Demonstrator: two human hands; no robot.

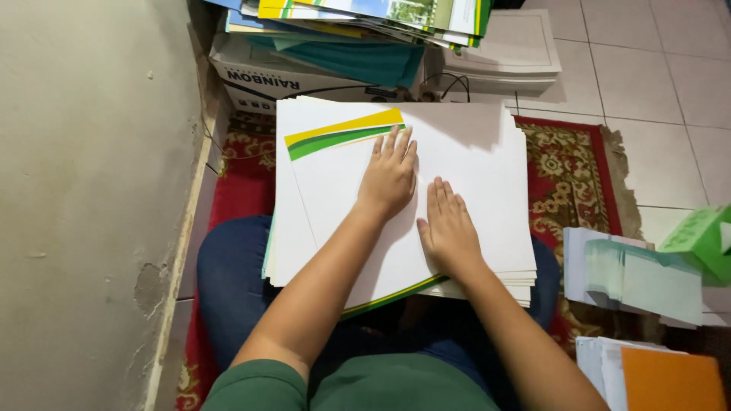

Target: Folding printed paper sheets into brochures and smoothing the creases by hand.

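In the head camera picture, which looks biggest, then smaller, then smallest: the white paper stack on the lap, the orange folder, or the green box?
1. White paper stack, by far the largest.
2. Orange folder, though the picture edge cuts it off.
3. Green box, also cut off.
The last two look close in size, so their order is unsure.

The left hand (388,176) and right hand (449,232) cover part of the top sheet (472,167). The orange folder (670,380) (bottom right) and the upper paper pile (365,15) are cut off by the edges.
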